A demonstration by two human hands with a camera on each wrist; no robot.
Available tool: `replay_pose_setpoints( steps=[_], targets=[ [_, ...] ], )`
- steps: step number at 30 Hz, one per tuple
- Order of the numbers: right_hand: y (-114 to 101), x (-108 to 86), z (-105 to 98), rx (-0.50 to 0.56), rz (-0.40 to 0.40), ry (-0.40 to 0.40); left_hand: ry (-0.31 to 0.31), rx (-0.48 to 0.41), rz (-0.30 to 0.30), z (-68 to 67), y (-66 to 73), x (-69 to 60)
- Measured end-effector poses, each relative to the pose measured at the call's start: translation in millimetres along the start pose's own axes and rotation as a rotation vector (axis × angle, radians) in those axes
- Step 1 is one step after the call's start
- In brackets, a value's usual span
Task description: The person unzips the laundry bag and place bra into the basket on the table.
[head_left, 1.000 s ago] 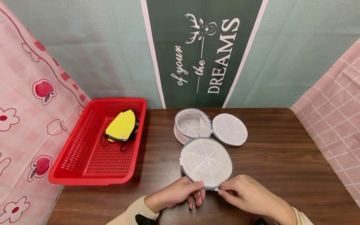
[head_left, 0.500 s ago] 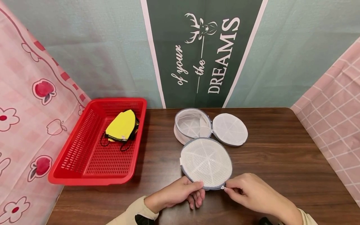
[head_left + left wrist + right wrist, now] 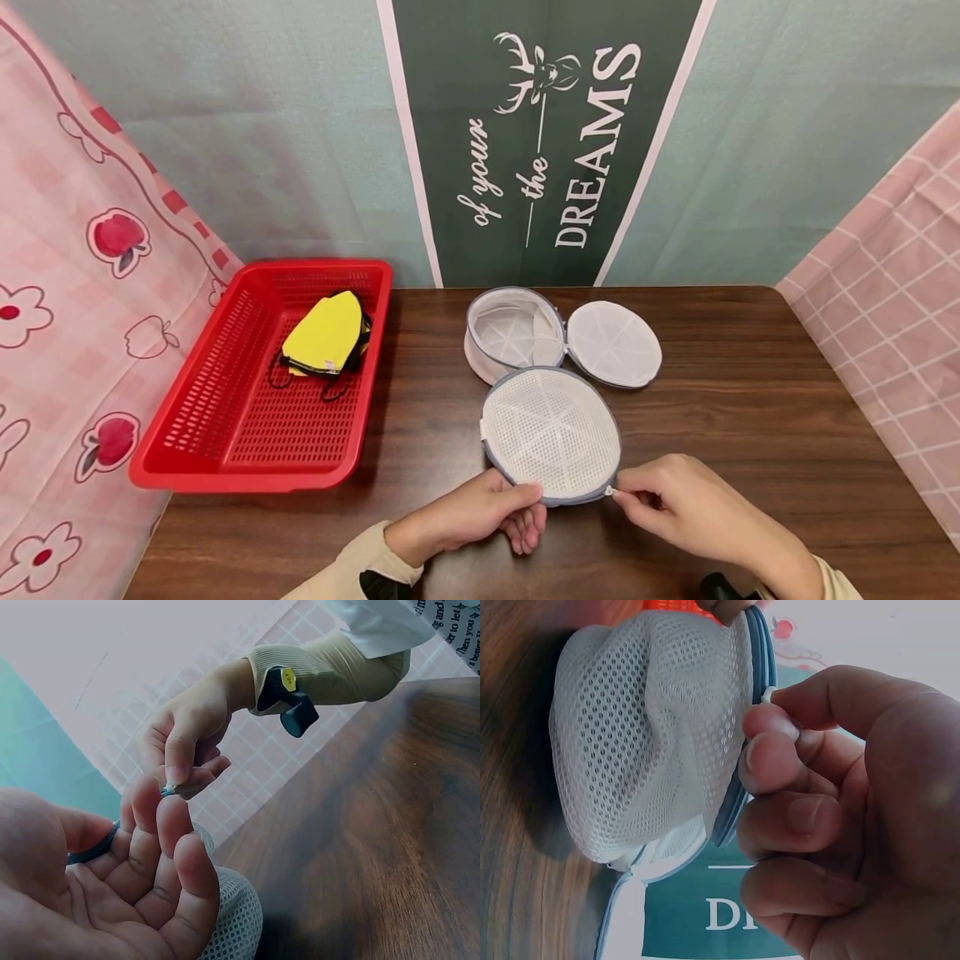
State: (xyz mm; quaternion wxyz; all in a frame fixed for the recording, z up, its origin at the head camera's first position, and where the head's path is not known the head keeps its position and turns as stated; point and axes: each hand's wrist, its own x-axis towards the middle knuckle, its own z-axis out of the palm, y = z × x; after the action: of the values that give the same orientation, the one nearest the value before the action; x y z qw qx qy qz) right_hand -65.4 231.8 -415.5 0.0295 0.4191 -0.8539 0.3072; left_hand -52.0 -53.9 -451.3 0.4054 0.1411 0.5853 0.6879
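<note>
A round white mesh laundry bag (image 3: pixel 551 429) with a grey zipper edge stands on the table near the person. At its front edge the left hand (image 3: pixel 487 510) pinches the rim, thumb on top and fingers beneath. The right hand (image 3: pixel 686 504) pinches the small white zipper pull (image 3: pixel 609 491) at the bag's front right. In the right wrist view the bag's mesh side (image 3: pixel 637 742) bulges and creases below the blue-grey zipper (image 3: pixel 761 652). Behind it sits a second mesh bag (image 3: pixel 498 358), its round lid (image 3: pixel 615 346) folded open to the right.
On the left, a red plastic basket (image 3: pixel 247 482) holds a yellow pouch (image 3: pixel 326 333) with black trim and cords. The brown wooden table (image 3: pixel 750 392) ends against hanging cloths at the back and both sides.
The right hand has moved to the right along the bag's front edge, drawing the zipper pull with it. The left hand has kept its hold on the rim.
</note>
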Motion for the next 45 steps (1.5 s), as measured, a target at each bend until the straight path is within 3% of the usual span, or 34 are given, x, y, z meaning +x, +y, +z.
replay_pose_setpoints(
  steps=[16, 36, 45],
  targets=[
    [6, -0.4, -5, -0.096, 0.028, 0.049, -0.004, -0.039, -0.027, 0.2, 1.8, -0.8],
    [14, -1.3, -11, -0.191, 0.117, 0.074, 0.012, -0.014, -0.035, -1.9, 0.3, -1.3],
    [19, 0.1, -11, -0.248, 0.122, 0.131, 0.023, -0.017, -0.043, -2.6, -0.1, -1.2]
  ],
)
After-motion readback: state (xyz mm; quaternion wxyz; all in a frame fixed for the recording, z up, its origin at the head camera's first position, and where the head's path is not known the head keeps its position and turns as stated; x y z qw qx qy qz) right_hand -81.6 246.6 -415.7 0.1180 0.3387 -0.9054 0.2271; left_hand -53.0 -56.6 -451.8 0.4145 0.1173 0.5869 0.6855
